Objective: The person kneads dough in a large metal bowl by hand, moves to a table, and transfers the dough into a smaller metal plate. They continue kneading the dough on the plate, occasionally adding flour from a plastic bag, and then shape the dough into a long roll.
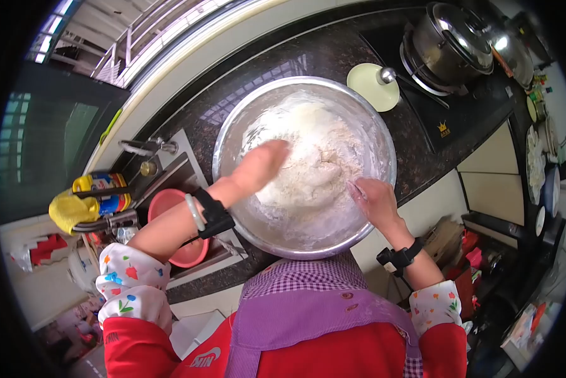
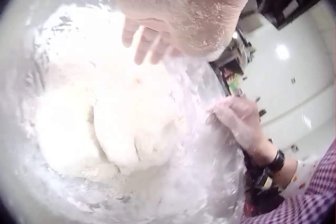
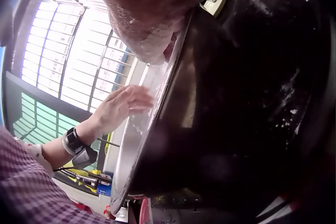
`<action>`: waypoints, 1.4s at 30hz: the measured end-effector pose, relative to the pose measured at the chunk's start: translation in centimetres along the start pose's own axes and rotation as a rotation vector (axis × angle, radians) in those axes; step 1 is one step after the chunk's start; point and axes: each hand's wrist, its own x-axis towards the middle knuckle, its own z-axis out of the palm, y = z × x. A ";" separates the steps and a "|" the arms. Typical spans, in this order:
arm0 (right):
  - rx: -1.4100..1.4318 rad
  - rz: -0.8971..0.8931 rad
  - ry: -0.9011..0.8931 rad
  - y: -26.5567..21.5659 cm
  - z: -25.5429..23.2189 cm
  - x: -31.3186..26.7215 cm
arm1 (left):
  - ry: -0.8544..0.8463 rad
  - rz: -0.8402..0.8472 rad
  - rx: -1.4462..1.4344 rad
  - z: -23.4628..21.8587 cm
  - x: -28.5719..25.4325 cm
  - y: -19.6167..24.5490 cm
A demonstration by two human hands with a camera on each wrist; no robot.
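A wide metal bowl (image 1: 305,247) holds loose white flour (image 1: 302,123) and a rough lump of dough (image 1: 317,176). The dough (image 2: 134,124) shows a deep crease in the left wrist view, where it looks washed out by light. My left hand (image 1: 264,167) is over the bowl at the left of the dough, blurred in the head view. Its fingers are straight and its palm is coated with flour in the left wrist view. At the bowl's right rim my right hand (image 1: 375,200) grips the edge, its floury fingers bent over the inner side.
A pale green lid (image 1: 365,88) with a metal knob lies beyond the bowl on the dark counter. Farther right, a steel pot (image 1: 453,50) stands on the stove. To the left is a sink with a red basin (image 1: 188,252) and a faucet (image 1: 147,147).
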 end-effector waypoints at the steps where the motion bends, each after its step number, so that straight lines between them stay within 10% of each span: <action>1: -0.009 0.007 -0.021 -0.1 0.0 0.1 | 0.108 -0.053 -0.031 -0.4 -0.7 -1.6; 9: -0.073 0.034 -0.025 -0.5 0.4 0.2 | -0.280 -0.300 -0.032 3.3 -2.4 -3.1; 17: -0.075 0.047 0.036 -0.3 0.6 0.0 | -0.032 -0.375 -0.061 3.0 -3.2 2.5; 25: -0.047 0.038 0.019 -0.3 0.3 0.0 | -0.055 -0.021 0.178 5.4 -0.6 6.9; 27: -0.050 0.048 0.008 -0.2 0.4 -0.1 | 0.274 0.262 0.369 7.2 0.0 6.0; 30: -0.043 0.037 -0.014 0.2 0.4 -0.3 | 0.103 0.357 0.447 8.2 1.1 5.3; 42: 0.069 0.081 -0.013 0.4 0.5 -0.1 | 0.011 0.365 0.505 8.5 7.7 3.8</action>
